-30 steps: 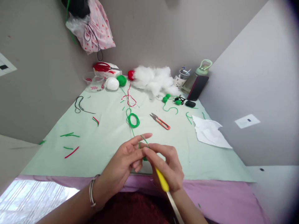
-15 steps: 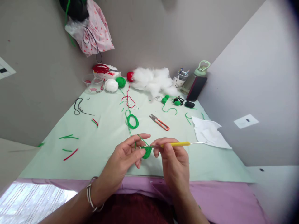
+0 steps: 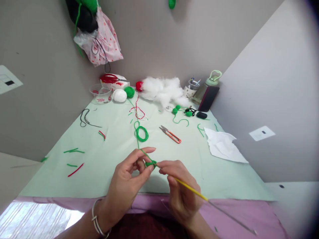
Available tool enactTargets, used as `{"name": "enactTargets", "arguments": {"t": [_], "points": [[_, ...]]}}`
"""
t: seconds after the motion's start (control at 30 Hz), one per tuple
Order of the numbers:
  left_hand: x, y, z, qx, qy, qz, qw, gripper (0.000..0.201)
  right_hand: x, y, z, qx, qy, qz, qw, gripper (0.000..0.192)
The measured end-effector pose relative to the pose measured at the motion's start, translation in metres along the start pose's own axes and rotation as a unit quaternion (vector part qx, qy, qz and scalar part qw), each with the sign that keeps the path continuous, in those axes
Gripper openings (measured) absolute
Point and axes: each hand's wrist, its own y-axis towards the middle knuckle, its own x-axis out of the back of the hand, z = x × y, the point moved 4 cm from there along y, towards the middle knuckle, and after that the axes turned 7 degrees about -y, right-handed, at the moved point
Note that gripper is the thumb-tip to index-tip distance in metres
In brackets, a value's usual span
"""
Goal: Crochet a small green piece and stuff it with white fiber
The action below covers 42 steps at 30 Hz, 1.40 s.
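Note:
My left hand (image 3: 133, 176) pinches a small green crochet piece (image 3: 150, 164) between thumb and fingers. Green yarn (image 3: 144, 153) runs over its raised index finger, leading back to a loose green coil (image 3: 142, 133) on the table. In my right hand (image 3: 183, 187) is a crochet hook (image 3: 191, 189) with a yellow grip; its tip meets the crochet piece, and its long metal end slants down to the right. Beyond the hands lie orange thread snips (image 3: 171, 135), blades slightly apart.
White stuffing (image 3: 163, 91) sits at the back beside red, green (image 3: 129, 92) and white yarn balls. Red scissors (image 3: 109, 78) rest on a box at back left. At the right are a bottle (image 3: 203, 91), a phone (image 3: 208, 99) and crumpled white paper (image 3: 223, 144). Yarn scraps (image 3: 76, 170) lie left.
The hook has swung from nearly level to a steep slant, its rear end now low at the right. My right hand has turned and lowered; the crochet piece has tilted flatter. The view shifted slightly.

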Motion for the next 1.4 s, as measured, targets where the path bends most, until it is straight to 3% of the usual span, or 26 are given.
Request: {"name": "enactTargets", "arguments": {"t": [0.17,0.27,0.53,0.63,0.7,0.8,0.97,1.1,1.27,1.4], "points": [[0.001,-0.001,-0.003,-0.007,0.013,-0.002,1.000,0.032,0.000,-0.002,-0.002,0.003,0.022,-0.036,0.999,0.027],[0.003,0.001,-0.001,0.003,0.007,-0.002,1.000,0.032,0.000,0.001,-0.001,0.004,0.013,-0.022,1.000,0.026],[-0.001,-0.005,-0.007,-0.042,0.033,-0.027,0.998,0.027,-0.005,-0.006,0.001,0.093,-0.155,0.016,0.983,0.028],[-0.007,-0.007,-0.002,0.033,-0.040,0.011,0.999,0.047,-0.006,-0.008,-0.001,0.105,-0.202,-0.001,0.974,0.038],[-0.011,-0.006,0.003,0.109,-0.128,0.056,0.984,0.061,-0.004,-0.006,-0.002,0.070,-0.150,-0.027,0.986,0.039],[-0.013,-0.005,0.005,0.164,-0.224,0.093,0.956,0.060,-0.001,0.001,-0.005,-0.040,-0.007,-0.049,0.998,0.032],[-0.010,-0.003,0.004,0.153,-0.237,0.089,0.955,0.045,-0.002,0.005,-0.018,-0.202,0.208,-0.058,0.955,0.022],[-0.010,-0.003,0.005,0.147,-0.228,0.095,0.958,0.044,-0.002,0.006,-0.023,-0.238,0.269,-0.055,0.931,0.023],[-0.007,-0.003,0.005,0.122,-0.173,0.090,0.973,0.046,0.004,0.007,-0.017,-0.204,0.214,-0.020,0.955,0.024],[-0.002,-0.005,0.004,0.056,-0.048,0.034,0.997,0.040,0.010,0.007,-0.004,-0.095,0.083,0.015,0.992,0.025]]}}
